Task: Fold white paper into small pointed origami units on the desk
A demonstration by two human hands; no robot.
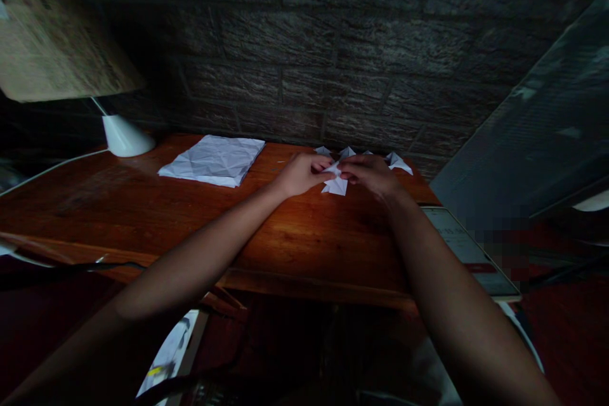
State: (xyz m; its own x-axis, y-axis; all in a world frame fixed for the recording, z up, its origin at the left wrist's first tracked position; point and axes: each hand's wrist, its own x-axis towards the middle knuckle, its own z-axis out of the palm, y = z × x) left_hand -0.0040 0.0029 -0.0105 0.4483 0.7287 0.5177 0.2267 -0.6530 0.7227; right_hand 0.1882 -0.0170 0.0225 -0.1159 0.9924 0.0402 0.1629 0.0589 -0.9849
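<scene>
Both of my hands meet over a small folded white paper piece (335, 183) near the far edge of a reddish wooden table (143, 209). My left hand (301, 173) pinches the paper's left side with curled fingers. My right hand (368, 174) pinches its right side, thumb and fingers pressed together. Behind my hands lie several small folded white paper shapes (397, 162), partly hidden by my fingers. A creased, flattened white paper sheet (214, 160) lies on the table to the left, apart from my hands.
A white lamp base (124, 136) with a cord stands at the table's back left, under a tan shade (52, 38). A dark brick wall (333, 44) backs the table. A flat printed card or tablet (464, 250) lies at the right edge. Papers (169, 352) lie below the table front.
</scene>
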